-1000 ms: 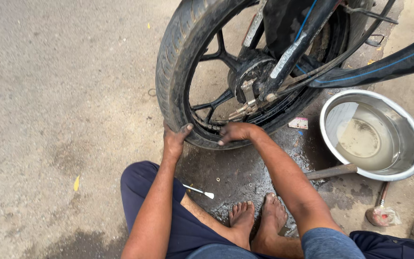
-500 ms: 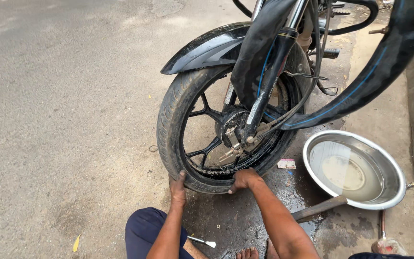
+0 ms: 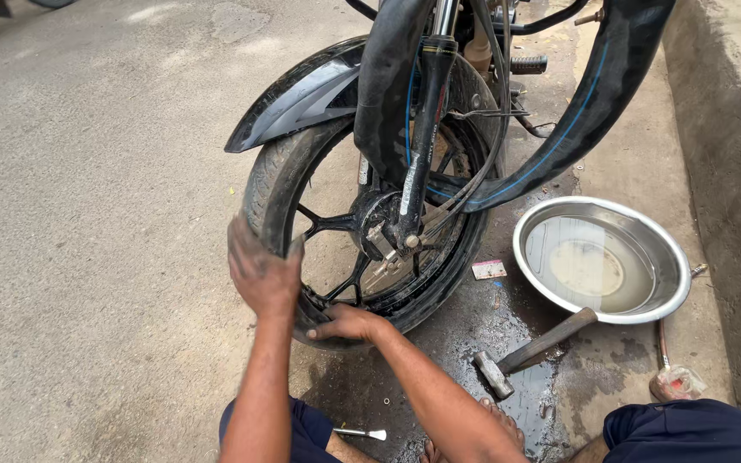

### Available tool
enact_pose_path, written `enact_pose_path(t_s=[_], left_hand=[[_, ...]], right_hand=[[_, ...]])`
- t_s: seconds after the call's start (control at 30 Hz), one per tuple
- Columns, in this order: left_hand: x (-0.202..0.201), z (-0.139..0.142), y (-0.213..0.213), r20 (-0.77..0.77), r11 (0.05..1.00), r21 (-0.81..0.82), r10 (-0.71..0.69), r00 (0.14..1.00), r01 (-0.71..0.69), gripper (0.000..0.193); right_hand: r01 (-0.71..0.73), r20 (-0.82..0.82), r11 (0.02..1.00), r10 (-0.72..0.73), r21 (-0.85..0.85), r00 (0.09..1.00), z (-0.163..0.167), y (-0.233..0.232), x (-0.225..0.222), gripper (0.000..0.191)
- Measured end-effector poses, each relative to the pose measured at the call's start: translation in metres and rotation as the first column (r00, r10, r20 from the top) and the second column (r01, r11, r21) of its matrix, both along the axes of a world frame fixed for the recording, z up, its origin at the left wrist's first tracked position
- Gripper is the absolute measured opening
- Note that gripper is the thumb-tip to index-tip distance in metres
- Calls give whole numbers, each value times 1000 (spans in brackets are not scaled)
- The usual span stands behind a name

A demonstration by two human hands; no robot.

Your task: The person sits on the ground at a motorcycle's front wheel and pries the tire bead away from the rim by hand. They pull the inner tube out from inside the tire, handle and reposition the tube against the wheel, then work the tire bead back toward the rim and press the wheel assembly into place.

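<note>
My left hand [image 3: 261, 273] was up on the left side of the motorcycle tyre [image 3: 272, 184], fingers curled over the tread and clamped on the rubber, thumb toward the rim side. My right hand [image 3: 346, 324] sat lower, at the bottom of the same tyre, fingers bent and pressed on the sidewall where it met the black alloy rim [image 3: 345, 225]; whether it fully gripped or only pushed, I could not tell. Both hands were grimy.

The wheel stood upright on the wet concrete, held in the front fork [image 3: 422, 129], black mudguard [image 3: 302, 94] above it. A loose black inner tube [image 3: 593, 103] with a thin blue line hung down across the fork and over the right side of the wheel.

To the right of the wheel, on the ground, was a round steel basin [image 3: 602, 261] with water in it. A hammer [image 3: 532, 350] lay just beside it, wooden handle tip touching the basin rim, metal head in the dark wet patch near my feet. A small pink-white card [image 3: 489, 269] lay between wheel and basin. A thin metal tool with a white tip [image 3: 360, 434] lay by my left knee. A second tool with a reddish handle [image 3: 669, 369] lay right of the basin, near the kerb wall [image 3: 731, 129]. My legs in dark blue trousers [image 3: 688, 433] showed at the bottom edge.
</note>
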State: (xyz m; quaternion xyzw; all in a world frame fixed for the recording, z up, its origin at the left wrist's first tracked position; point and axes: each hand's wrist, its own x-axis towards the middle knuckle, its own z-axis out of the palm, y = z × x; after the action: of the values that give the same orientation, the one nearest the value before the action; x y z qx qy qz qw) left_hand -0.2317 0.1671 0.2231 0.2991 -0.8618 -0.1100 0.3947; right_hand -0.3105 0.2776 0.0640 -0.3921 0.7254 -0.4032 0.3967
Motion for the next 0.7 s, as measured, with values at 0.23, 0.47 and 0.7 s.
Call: enact_pose_path(t_s=[0.23, 0.47, 0.7], left_hand=[[25, -99, 31, -162, 977, 210, 62, 985, -27, 113], [20, -93, 25, -182, 976, 208, 100, 978, -61, 111], [20, -94, 27, -177, 987, 151, 82, 981, -55, 112]], right_hand=[[-75, 52, 997, 77, -26, 996, -5, 2, -9, 57], [-255, 51, 917, 283, -308, 958, 2, -29, -24, 51], [-182, -52, 967, 194, 180, 980, 2, -9, -22, 57]])
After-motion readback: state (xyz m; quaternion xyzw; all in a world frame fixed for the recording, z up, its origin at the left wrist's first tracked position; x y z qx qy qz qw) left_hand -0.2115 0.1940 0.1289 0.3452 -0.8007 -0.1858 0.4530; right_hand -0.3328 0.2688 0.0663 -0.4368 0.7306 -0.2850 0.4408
